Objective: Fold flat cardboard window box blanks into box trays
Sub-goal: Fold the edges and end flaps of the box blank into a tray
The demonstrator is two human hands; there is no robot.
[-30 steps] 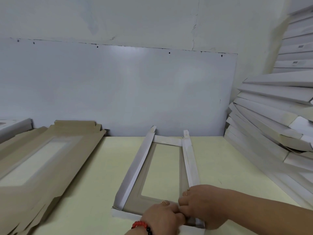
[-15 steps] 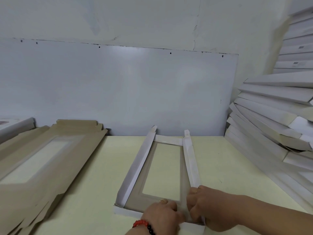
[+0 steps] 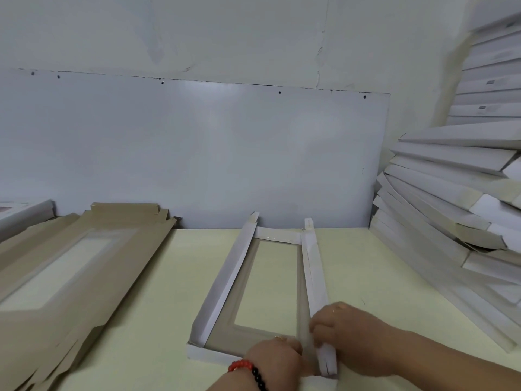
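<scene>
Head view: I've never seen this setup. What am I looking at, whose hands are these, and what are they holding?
No machine here: the camera sits on a person's head, looking down at their own hands. On the pale table lies a half-folded window box tray. The right hand grips its right side wall near the close corner; the left hand, with a beaded bracelet, presses beside it. Flat brown blanks are stacked left; finished white trays lean at right.
</scene>
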